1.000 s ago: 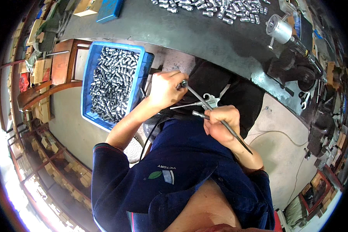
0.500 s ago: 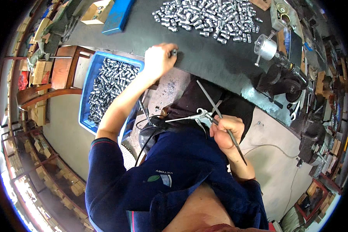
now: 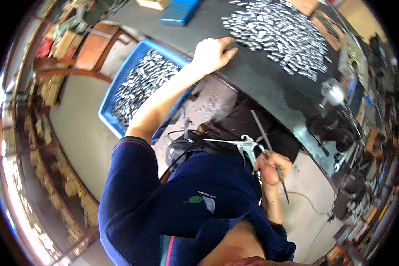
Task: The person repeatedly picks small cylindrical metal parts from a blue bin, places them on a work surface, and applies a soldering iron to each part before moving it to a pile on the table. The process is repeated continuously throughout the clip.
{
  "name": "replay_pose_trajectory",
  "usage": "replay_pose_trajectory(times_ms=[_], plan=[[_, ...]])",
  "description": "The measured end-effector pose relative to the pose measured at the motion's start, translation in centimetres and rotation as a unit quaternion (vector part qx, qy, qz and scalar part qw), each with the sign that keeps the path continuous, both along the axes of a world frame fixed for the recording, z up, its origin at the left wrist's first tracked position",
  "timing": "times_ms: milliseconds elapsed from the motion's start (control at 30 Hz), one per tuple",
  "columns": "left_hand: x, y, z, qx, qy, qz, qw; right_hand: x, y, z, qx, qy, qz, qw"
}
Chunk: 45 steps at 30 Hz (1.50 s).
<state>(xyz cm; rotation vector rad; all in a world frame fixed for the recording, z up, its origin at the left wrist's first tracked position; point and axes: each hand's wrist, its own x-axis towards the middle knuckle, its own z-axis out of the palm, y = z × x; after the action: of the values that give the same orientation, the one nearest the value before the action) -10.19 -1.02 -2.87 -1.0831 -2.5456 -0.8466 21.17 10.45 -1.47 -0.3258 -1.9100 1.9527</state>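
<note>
My left hand (image 3: 214,56) reaches over the dark table, blurred by motion. Its thumb and forefinger are apart, with no piece visible between them. Just beyond the fingertips lies a heap of small shiny metal fittings (image 3: 279,37). Low in front of my body, my right hand (image 3: 274,168) is closed round a slim grey file-like rod (image 3: 262,127), whose dark pointed end sticks out below the fist. The same hand also grips a silver air blow gun (image 3: 246,144), its thin nozzle pointing left.
A blue bin (image 3: 105,111) full of similar fittings stands left of the table, under my left forearm. A blue box (image 3: 177,12) lies on the table's far side. At the right are a round metal fixture (image 3: 332,91) and wrenches (image 3: 340,162). A wooden chair (image 3: 93,51) stands behind the bin.
My left hand has moved right and slightly forward, toward the heap; the fitting it held is no longer visible. The view has turned. My right hand keeps the rod and blow gun.
</note>
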Motion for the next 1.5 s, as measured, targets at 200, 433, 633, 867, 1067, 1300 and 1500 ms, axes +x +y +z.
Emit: replay_pose_trajectory(times_ms=[200, 433, 633, 867, 1067, 1300, 1500], plan=[[-2.0, -20.4, -3.2, 0.027, -0.159, 0.254, 0.954, -0.5, -0.8, -0.3, -0.128, 0.052, 0.038, 0.99], [-0.4, -36.2, -11.5, -0.159, -0.217, 0.414, 0.87, -2.0, -1.4, -0.4, -0.117, 0.008, 0.066, 0.991], [-0.1, -33.0, -11.4, -0.317, -0.148, 0.413, 0.841, -2.5, -1.9, -0.2, -0.103, 0.015, 0.092, 0.99], [-2.0, -33.5, -12.0, -0.377, -0.151, 0.38, 0.831, -2.2, -2.1, -0.5, -0.143, -0.004, 0.09, 0.986], [-2.5, -33.9, -12.1, -0.34, -0.185, 0.373, 0.843, -1.7, -2.0, -1.0, -0.154, -0.009, 0.084, 0.984], [-1.7, -33.6, -12.1, -0.348, -0.233, 0.386, 0.822, -1.2, -1.6, -1.4, -0.149, -0.001, 0.073, 0.986], [-0.5, -33.0, -11.0, -0.313, -0.202, 0.403, 0.836, -1.6, -2.0, -0.6, -0.153, -0.007, 0.078, 0.985]])
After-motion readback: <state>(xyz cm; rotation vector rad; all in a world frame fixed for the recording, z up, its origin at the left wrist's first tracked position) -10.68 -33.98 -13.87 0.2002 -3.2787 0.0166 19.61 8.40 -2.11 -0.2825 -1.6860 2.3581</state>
